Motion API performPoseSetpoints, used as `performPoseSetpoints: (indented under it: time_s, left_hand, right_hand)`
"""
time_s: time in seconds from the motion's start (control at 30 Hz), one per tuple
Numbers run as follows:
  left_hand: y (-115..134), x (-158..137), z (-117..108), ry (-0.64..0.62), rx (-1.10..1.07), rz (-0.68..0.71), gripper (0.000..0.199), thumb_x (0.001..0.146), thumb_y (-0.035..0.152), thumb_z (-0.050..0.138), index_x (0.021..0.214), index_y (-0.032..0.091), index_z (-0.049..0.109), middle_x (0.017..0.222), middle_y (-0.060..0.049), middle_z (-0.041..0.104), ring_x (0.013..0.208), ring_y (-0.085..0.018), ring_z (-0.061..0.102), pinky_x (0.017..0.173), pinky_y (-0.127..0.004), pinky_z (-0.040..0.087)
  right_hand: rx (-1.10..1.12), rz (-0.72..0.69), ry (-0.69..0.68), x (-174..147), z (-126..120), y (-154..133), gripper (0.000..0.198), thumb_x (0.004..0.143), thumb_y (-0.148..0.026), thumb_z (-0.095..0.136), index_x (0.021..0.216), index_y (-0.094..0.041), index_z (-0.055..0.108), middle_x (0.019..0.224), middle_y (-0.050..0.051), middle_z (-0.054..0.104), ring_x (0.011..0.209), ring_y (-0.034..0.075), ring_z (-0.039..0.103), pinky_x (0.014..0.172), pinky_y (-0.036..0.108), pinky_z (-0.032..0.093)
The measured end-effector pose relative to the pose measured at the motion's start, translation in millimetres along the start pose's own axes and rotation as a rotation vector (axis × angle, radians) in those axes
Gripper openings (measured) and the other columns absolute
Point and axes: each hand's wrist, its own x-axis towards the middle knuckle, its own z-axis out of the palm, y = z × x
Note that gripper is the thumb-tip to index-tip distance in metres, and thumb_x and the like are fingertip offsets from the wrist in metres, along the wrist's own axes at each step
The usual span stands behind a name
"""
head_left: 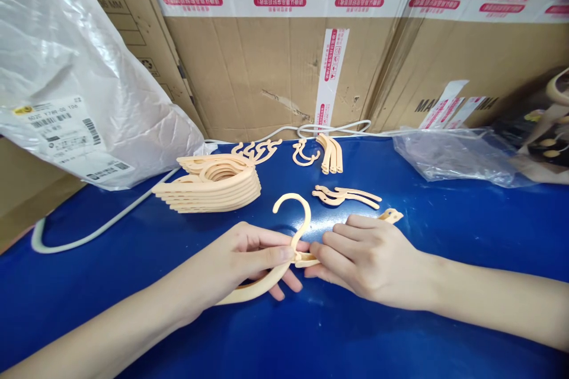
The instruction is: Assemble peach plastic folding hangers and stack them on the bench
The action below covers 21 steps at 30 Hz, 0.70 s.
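A cream plastic folding hanger (267, 283) spans both hands above the blue table, its hook curving up and away from me. My left hand (249, 260) pinches it at the centre joint below the hook, thumb on top. My right hand (368, 257) is closed around the other arm, close to the joint; that arm's end pokes out beyond the knuckles. Just past my right hand lie a few loose hanger arms (347, 194). Farther left sits a neat stack of folded hangers (213, 186).
Loose hooks (258, 151), another small group of hooks (306, 153) and curved arm pieces (329, 154) lie at the table's back. A white cable (106, 240) loops along the left. A plastic bag (462, 157), a white parcel (98, 89) and cardboard boxes (267, 65) border the table (89, 302).
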Motion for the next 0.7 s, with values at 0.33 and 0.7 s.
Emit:
performPoseSetpoints:
  time_s: [0.33,0.7]
  left_hand:
    - [-2.5,1.5,2.0,-0.002,0.028,0.036,0.032,0.086,0.041,0.061,0.103,0.017,0.072,0.076,-0.004,0.073,0.070,-0.015,0.066,0.068,-0.024,0.053]
    - [-1.8,-1.5,9.6,0.028,0.334,0.130,0.037,0.094,0.041,0.043,0.079,0.015,0.064,0.058,0.002,0.060,0.056,-0.011,0.058,0.056,-0.018,0.043]
  right_hand:
    - [0.171,0.115,-0.099,-1.5,-2.5,-6.6,0.038,0.099,-0.032,0.040,0.074,-0.015,0.063,0.059,-0.002,0.060,0.049,0.012,0.055,0.049,0.026,0.038]
    - [0.231,0.128,-0.099,0.2,-3.3,-1.1,0.041,0.098,-0.037,0.039,0.068,-0.017,0.059,0.055,-0.002,0.057,0.045,0.011,0.050,0.049,0.027,0.034]
